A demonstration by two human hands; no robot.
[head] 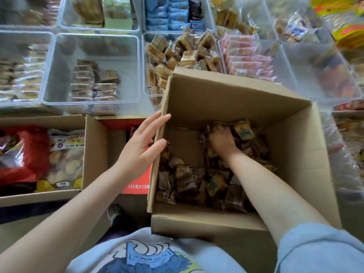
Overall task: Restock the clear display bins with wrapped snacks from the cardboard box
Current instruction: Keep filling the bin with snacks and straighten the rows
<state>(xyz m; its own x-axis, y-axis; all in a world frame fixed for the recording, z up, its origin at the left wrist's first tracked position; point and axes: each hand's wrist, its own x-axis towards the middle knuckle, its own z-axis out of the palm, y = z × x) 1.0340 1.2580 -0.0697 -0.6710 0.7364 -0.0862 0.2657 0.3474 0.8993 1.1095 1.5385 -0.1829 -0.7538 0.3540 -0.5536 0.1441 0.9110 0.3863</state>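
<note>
Item: cardboard box (291,134), open, sitting near centre-right, tilted against the person's lap, partly filled with wrapped snacks (197,184) in brown and yellow wrappers.

Right hand (221,137): reaching deep into the box, fingers curling into the pile at its far side; whether they are closing on any particular packet cannot be told.

Left hand (142,143): fingers straight and spread, pressing flat against the box's left wall, steadying it.

Clear display bins: lying at far side; half-empty bin (59,75) at far left-centre is holding a few brown packets; the fuller bin (144,62) just beyond the box is holding a similar brown-and-yellow heap.

Risks, as judged: the tilted box is likely slipping or tipping if the left hand lets go; a loose handful is liable to shed packets between box and bin; similar wrappers could be landing in the wrong bin.

Writing: red carton (137,186) at near left is showing "143克X12"; snack labels are too blurred for reading.
</note>
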